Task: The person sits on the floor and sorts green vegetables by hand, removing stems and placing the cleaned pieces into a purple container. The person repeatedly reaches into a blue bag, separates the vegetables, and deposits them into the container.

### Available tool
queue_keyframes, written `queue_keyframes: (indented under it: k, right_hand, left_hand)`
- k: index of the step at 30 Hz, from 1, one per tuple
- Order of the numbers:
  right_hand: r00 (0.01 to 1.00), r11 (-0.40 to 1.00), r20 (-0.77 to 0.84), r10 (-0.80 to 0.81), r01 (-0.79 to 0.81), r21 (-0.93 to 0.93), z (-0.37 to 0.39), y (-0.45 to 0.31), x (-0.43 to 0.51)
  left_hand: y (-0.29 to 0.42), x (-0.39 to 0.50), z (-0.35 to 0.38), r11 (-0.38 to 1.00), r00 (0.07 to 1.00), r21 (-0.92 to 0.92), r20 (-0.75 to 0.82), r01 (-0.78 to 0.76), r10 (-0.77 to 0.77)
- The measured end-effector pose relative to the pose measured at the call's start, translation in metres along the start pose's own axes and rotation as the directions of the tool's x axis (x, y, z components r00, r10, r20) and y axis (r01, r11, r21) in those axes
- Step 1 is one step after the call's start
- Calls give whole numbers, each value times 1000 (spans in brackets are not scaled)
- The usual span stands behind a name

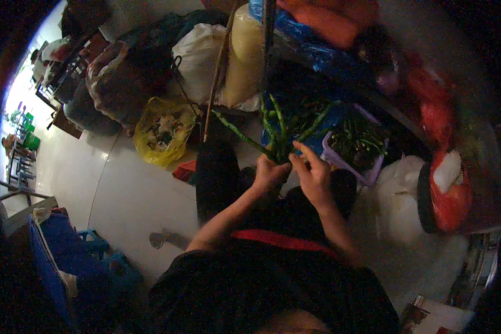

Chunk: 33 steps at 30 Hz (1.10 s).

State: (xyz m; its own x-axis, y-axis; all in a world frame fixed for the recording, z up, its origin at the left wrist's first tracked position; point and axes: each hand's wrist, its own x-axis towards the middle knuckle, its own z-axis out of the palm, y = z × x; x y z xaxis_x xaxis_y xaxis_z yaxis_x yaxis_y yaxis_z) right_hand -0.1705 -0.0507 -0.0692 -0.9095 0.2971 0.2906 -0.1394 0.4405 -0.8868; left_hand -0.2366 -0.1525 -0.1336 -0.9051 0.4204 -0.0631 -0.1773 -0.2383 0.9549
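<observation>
In my left hand is a bunch of long, thin green vegetables, gripped near the lower ends. Their tips fan out away from me. My right hand is just to the right of the bunch, fingers apart and fingertips close to it; I cannot tell whether they touch it. Beyond my right hand stands a light purple plastic basket with similar green vegetables in it. Further green pieces lie on dark blue plastic sheeting past the bunch, dim and hard to make out.
A yellow plastic bag of scraps lies open on the tiled floor. Behind it stand a full white sack and a yellowish one. Red plastic bags are at right. A blue container stands lower left.
</observation>
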Motion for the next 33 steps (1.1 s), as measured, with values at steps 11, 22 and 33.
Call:
queue_keyframes:
  k: [11, 22, 33]
  right_hand:
    - [994, 1000, -106, 8, -8, -7, 5, 7, 4]
    - [925, 521, 201, 323, -351, 778, -27, -17, 0]
    - [969, 999, 245, -41, 31, 45, -35, -42, 72]
  left_hand:
    - [-20, -11, 9, 776, 923, 519, 72, -359, 379]
    - [-32, -12, 9, 569, 849, 658, 221, -493, 480]
    - [-44, -24, 14, 414, 836, 728, 452, -547, 311]
